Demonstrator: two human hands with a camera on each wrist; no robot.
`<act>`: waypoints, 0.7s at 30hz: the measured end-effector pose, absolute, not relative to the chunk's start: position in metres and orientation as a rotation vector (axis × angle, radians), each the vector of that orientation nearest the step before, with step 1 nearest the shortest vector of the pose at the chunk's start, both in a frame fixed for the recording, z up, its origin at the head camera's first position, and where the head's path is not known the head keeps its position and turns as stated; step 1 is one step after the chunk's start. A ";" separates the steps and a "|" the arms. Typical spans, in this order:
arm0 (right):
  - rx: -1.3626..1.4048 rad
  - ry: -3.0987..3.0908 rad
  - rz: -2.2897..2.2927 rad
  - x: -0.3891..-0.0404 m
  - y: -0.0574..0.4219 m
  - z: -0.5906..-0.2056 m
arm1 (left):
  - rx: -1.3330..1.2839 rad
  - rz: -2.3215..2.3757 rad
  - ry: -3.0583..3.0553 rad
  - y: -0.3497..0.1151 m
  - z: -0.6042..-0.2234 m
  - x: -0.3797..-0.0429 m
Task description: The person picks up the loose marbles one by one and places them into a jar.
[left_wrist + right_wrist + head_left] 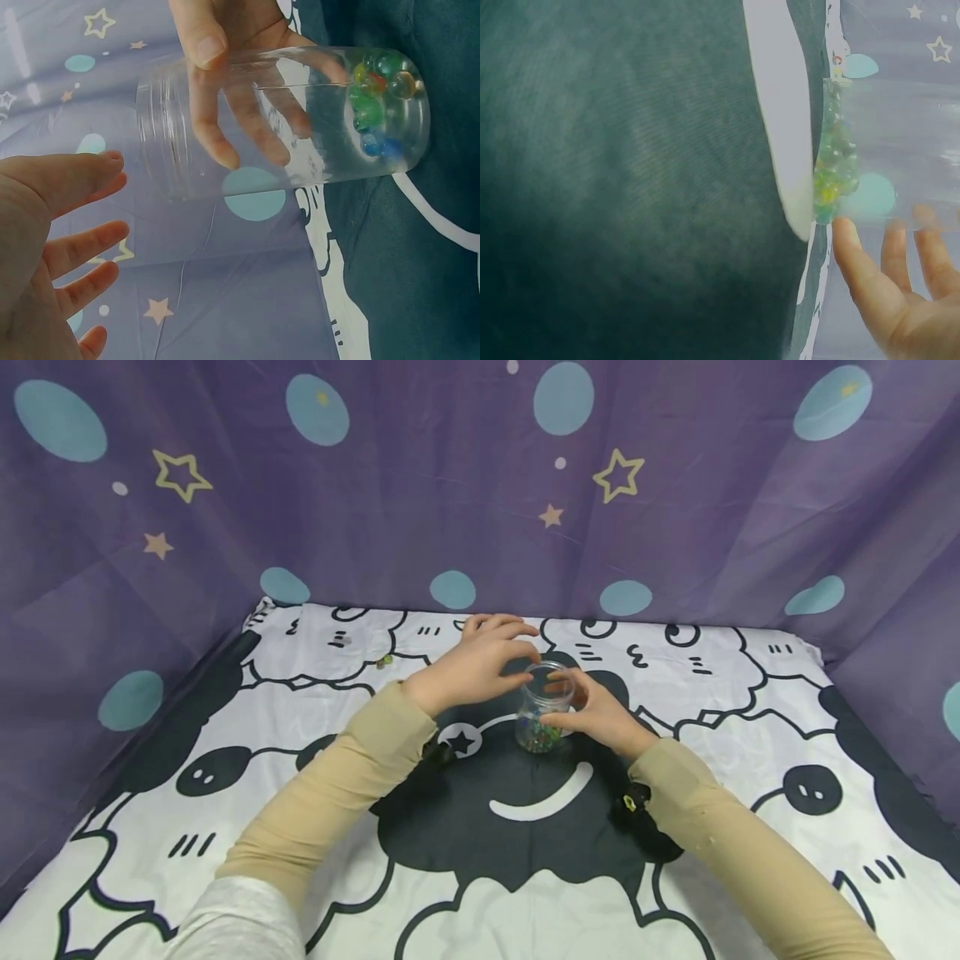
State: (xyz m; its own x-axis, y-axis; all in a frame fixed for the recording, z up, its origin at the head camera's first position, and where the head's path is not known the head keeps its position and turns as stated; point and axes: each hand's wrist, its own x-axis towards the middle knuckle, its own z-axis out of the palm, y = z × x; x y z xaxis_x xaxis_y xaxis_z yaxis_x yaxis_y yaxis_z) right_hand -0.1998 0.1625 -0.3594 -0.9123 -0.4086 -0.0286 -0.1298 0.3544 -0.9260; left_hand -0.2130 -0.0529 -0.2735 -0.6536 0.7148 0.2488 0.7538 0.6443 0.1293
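A clear jar (542,702) stands on the black face printed on the cloth, its mouth uncovered. Colourful glass marbles (375,101) in green, blue, yellow and orange lie at its bottom. My right hand (600,714) holds the jar from the right, thumb on the near side and fingers behind, visible through the clear wall in the left wrist view. My left hand (487,664) hovers at the jar's rim on the left, fingers spread and nothing in them; the left wrist view shows a gap between its fingertips and the jar.
Small yellow-green items (385,661) lie on the cloth at the back left. The table is covered by a black and white cartoon cloth (525,918). A purple curtain (450,510) with stars and blue ovals hangs behind and along both sides.
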 end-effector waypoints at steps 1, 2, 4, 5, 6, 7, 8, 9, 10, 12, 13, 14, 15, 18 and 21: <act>-0.480 2.365 -1.579 -0.200 0.163 -0.360 | -1.208 -0.329 -2.691 -0.053 -0.273 -0.213; -0.478 2.367 -1.578 -0.200 0.163 -0.360 | -1.205 -0.328 -2.693 -0.054 -0.273 -0.213; -0.477 2.374 -1.573 -0.200 0.163 -0.360 | -1.202 -0.324 -2.693 -0.056 -0.274 -0.212; -0.474 2.376 -1.571 -0.200 0.162 -0.360 | -1.201 -0.324 -2.693 -0.057 -0.275 -0.212; -0.473 2.379 -1.569 -0.200 0.162 -0.360 | -1.200 -0.326 -2.694 -0.058 -0.276 -0.211; -0.472 2.381 -1.568 -0.200 0.162 -0.361 | -1.199 -0.328 -2.693 -0.059 -0.277 -0.211; -0.469 2.379 -1.568 -0.200 0.162 -0.361 | -1.199 -0.336 -2.694 -0.061 -0.278 -0.211; -0.465 2.377 -1.569 -0.199 0.162 -0.361 | -1.198 -0.340 -2.695 -0.062 -0.280 -0.211; -0.462 2.373 -1.571 -0.199 0.162 -0.362 | -1.196 -0.344 -2.699 -0.063 -0.281 -0.210; -0.459 2.366 -1.575 -0.199 0.162 -0.362 | -1.189 -0.359 -2.706 -0.067 -0.284 -0.210; -0.457 2.362 -1.579 -0.199 0.162 -0.362 | -1.183 -0.368 -2.711 -0.068 -0.285 -0.210; -0.457 2.359 -1.583 -0.199 0.162 -0.362 | -1.178 -0.376 -2.715 -0.070 -0.286 -0.209; -0.459 2.356 -1.588 -0.199 0.162 -0.362 | -1.173 -0.383 -2.719 -0.072 -0.287 -0.209; -0.466 2.357 -1.595 -0.200 0.162 -0.361 | -1.160 -0.399 -2.727 -0.077 -0.290 -0.208; -0.467 2.358 -1.600 -0.200 0.162 -0.360 | -1.155 -0.406 -2.733 -0.081 -0.292 -0.207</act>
